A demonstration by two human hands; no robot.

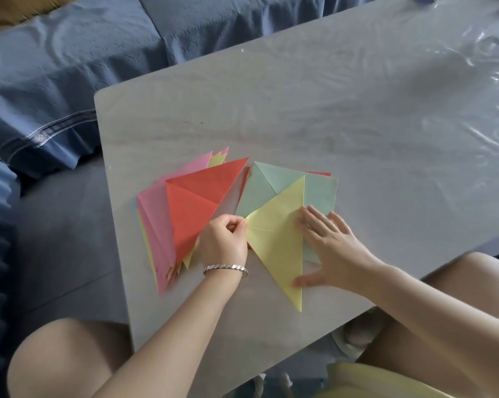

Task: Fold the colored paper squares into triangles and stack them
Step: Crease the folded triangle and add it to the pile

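1. The yellow triangle (280,242) lies on the worktop (300,110) in front of the person. It rests partly on a pale green sheet (271,185). Its long folded edge runs straight away from the person, and its short point aims left.
2. The left hand (225,239) sits right at that left point, its thumb and forefinger pinching the tip. The right hand (331,242) lies across the long edge with fingers (314,218) straight and spread, pressing the fold flat and grasping nothing.
3. The stack of folded triangles (162,214), topped by a red triangle (196,208), lies just to the left, close beside the left hand. I judge the yellow piece must travel left onto it, and the left hand is the nearer one to carry it.
4. The red triangle's long edge slants, so the yellow one probably needs turning to match.
5. Hard to make out:
   - The left hand covers the red triangle's near tip.
   - Only a red sliver (317,174) shows beneath the green sheet, so I cannot tell how many squares remain.
   - The right thumb is blurred.
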